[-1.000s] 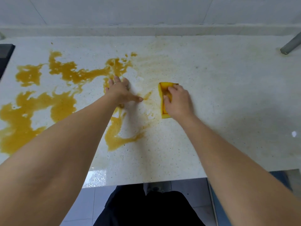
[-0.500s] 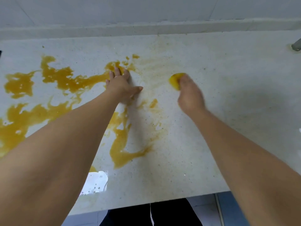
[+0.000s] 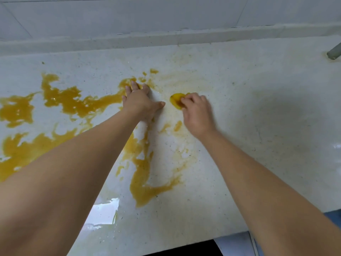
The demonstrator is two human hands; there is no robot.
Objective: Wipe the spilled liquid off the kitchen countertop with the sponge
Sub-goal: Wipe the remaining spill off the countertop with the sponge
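Observation:
A yellow sponge (image 3: 176,99) lies on the pale speckled countertop (image 3: 258,126) near its middle. My right hand (image 3: 197,111) grips the sponge from behind, fingers curled over it, so only its far left part shows. My left hand (image 3: 141,102) rests flat on the counter just left of the sponge, fingers straight, fingertips in the spill. The orange-brown spilled liquid (image 3: 70,100) spreads in broad patches across the left half of the counter. Another tongue of the spill (image 3: 145,189) runs toward the front edge. A faint yellowish smear (image 3: 184,78) covers the area behind the sponge.
A raised ledge (image 3: 166,39) and tiled wall close off the back of the counter. A grey pipe end (image 3: 334,52) shows at the far right. A wet shiny patch (image 3: 103,213) lies near the front edge. The counter's right half is dry-looking.
My right hand has slid the sponge away from me and then leftward, close to my left hand. My left hand has stayed planted on the counter. The view has tilted.

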